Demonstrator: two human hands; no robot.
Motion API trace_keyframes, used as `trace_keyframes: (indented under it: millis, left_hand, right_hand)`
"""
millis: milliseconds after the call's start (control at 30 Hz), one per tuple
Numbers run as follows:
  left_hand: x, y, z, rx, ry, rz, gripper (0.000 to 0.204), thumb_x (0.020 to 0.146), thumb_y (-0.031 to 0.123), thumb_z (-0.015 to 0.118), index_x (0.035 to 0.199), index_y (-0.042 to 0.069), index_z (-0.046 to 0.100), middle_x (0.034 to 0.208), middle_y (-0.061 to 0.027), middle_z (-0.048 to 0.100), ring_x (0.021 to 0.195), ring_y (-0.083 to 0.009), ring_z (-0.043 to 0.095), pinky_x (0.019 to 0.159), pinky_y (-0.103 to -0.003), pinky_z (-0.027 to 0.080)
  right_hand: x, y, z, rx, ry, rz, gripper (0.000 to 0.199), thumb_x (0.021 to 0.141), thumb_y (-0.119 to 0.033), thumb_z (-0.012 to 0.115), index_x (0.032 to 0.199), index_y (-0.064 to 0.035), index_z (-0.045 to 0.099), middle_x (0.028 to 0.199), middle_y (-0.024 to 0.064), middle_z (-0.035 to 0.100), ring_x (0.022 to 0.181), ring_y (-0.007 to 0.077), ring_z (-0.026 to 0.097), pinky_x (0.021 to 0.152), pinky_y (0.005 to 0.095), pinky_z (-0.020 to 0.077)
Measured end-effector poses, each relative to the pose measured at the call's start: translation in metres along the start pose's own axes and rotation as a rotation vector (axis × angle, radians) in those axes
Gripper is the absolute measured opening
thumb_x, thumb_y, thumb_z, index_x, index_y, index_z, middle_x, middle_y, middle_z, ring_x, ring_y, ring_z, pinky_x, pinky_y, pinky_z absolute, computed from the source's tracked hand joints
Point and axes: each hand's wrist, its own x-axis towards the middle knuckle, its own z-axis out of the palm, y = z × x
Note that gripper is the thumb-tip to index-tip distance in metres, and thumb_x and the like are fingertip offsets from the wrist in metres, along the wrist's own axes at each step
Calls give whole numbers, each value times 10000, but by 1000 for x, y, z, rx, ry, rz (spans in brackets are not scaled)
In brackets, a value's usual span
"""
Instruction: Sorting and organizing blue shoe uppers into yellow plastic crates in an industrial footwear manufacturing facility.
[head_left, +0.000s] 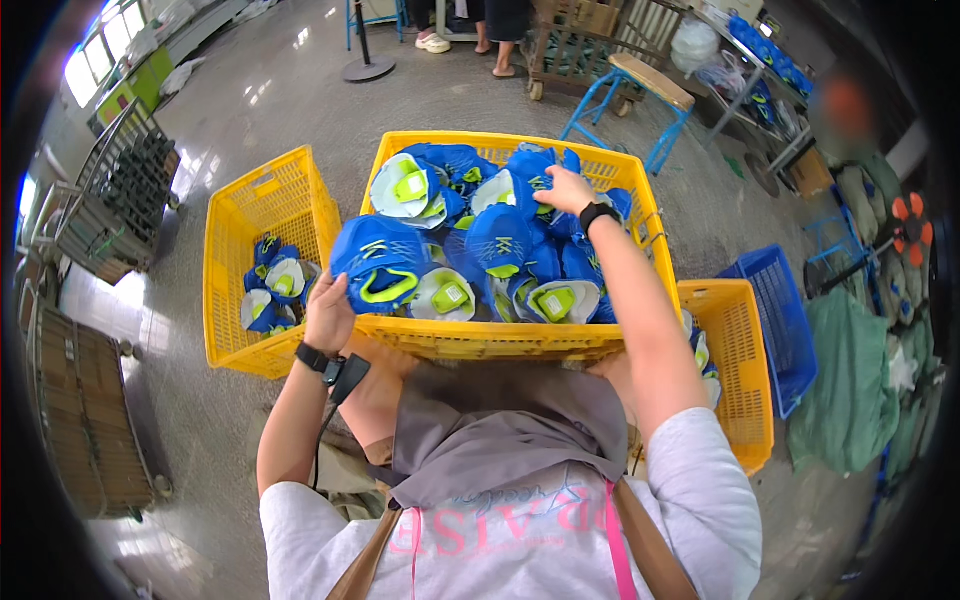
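Grey, glossy floor [290,110] spread all round the person; nearest, a grey apron [500,420] lay bunched across the lap; to its right stood a smaller yellow crate [748,420] with uppers partly in view, and a blue crate [795,370] just beside it on the right.

At the near left corner of the large yellow crate [450,342], the left hand [328,315] was grasping a blue shoe upper [375,240] by its near left side; the upper lay just right of that hand and a little farther out, well apart from the other hand; its long axis seemed to run from near to far, though the steep view left this unsure; its lime-lined opening faced near and slightly right, and the rounded blue part with a lime emblem lay on the far side.

Beyond it the heaped uppers [500,240] lay at many angles in the large crate; on the left another yellow crate [265,200] held a few more, low down.

Over the far right part of the heap hung the right hand [566,190], fingers bent down toward the left; blue uppers lay directly beneath them, but whether it gripped one or merely touched it could not be told, nor that piece's long axis.

Farther off stood a blue-legged stool [652,82]; past it, a slatted cart [565,55] and other people's legs [505,58].
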Motion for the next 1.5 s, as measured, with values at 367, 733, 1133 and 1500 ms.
trace_keyframes:
  millis: [367,733,1133,1500]
  left_hand:
    - [-10,-37,3,-150,-38,-5,329,912,39,424,1240,21,433,1197,-74,533,1091,-187,510,948,-347,397]
    - [19,-55,108,535,-180,-43,258,898,164,548,1046,-46,564,900,-12,607,786,-68,537,745,-220,454]
    - [26,-76,154,18,-209,-314,226,901,38,478,1121,0,512,1044,-79,585,901,-153,586,806,-285,488]
    - [19,-136,195,643,-524,-204,281,828,-13,511,1102,51,505,1085,-22,497,1046,-100,446,866,-245,384]
  right_hand:
    - [-80,-34,110,-44,-198,-340,541,541,-276,761,990,-36,579,958,182,603,899,351,567,814,400,456]
    - [-134,-67,-20,1319,-574,-146,454,648,61,662,1084,2,551,979,58,620,873,170,594,811,298,476]
    - [-199,9,-34,2208,-178,113,395,861,-148,512,1233,-40,436,1146,115,558,1011,220,573,878,369,481]
    - [-299,95,-84,1427,-47,153,518,611,-80,687,1100,-3,532,1014,79,604,932,190,582,861,306,456]
